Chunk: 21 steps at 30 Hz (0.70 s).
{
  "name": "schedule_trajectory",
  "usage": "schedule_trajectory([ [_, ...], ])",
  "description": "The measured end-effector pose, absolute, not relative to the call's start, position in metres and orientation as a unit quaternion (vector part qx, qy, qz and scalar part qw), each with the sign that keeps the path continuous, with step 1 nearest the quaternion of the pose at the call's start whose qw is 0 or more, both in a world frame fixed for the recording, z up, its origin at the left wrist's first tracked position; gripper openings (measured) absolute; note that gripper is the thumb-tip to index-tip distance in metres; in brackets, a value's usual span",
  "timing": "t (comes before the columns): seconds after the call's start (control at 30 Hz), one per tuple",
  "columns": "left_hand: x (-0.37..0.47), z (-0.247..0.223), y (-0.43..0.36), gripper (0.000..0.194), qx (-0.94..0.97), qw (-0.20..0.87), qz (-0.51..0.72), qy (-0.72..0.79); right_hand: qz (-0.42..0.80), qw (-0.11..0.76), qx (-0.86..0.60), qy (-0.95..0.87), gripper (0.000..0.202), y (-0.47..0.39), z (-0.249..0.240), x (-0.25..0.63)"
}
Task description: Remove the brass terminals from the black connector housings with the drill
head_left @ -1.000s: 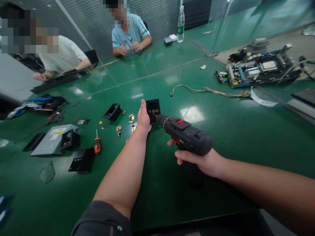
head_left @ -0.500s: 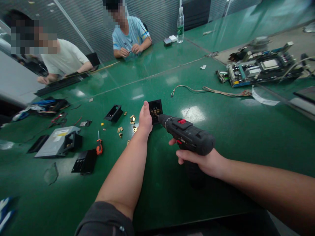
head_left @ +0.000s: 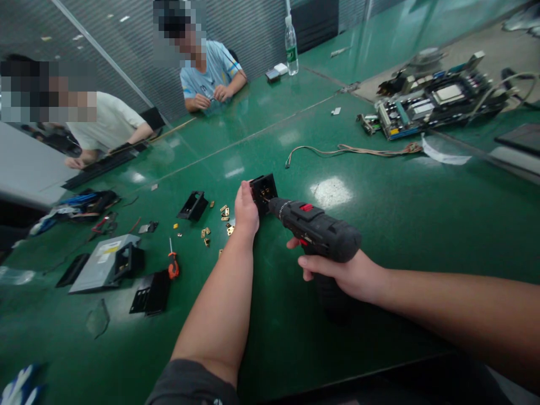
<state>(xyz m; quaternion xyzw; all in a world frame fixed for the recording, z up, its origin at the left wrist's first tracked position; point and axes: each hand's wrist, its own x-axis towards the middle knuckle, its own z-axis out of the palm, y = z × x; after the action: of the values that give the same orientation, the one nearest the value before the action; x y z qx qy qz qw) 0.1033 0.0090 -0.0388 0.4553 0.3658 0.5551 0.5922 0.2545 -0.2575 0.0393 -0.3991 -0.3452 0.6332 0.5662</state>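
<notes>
My left hand (head_left: 246,209) is closed around the side of a black plastic socket housing (head_left: 265,190), its open face turned toward me with brass pieces inside. In my right hand (head_left: 337,271) is a black cordless drill (head_left: 318,226) with red switches, fingers wrapped round its grip. The drill's tip reaches into the housing; the exact contact point is too small to make out. Left of my left hand lie several small brass plates (head_left: 225,212), and beyond them a similar black housing (head_left: 193,205).
An orange screwdriver (head_left: 172,265), black part (head_left: 151,293) and grey metal box (head_left: 103,261) lie to the left. Circuit boards (head_left: 439,104) and a thin cable (head_left: 358,149) are at the right. A water bottle (head_left: 291,48) stands at the back. Two people sit across the green table (head_left: 405,225).
The view has shifted slightly, so the background sits differently. My left hand has tilted the housing a little; its fingers look flatter along the side. The drill still points into it.
</notes>
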Motion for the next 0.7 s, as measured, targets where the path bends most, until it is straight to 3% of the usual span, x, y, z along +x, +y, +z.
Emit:
schedule_trajectory([
  [0.2,0.105,-0.038,0.011,0.062,0.45,0.578,0.578,0.36,0.628,0.56,-0.401,-0.362,0.065,-0.259,0.038,0.255],
  [0.7,0.11,-0.026,0.009,0.039,0.418,0.612,0.563,0.366,0.626,0.559,-0.388,-0.381,0.055,-0.261,0.036,0.256],
])
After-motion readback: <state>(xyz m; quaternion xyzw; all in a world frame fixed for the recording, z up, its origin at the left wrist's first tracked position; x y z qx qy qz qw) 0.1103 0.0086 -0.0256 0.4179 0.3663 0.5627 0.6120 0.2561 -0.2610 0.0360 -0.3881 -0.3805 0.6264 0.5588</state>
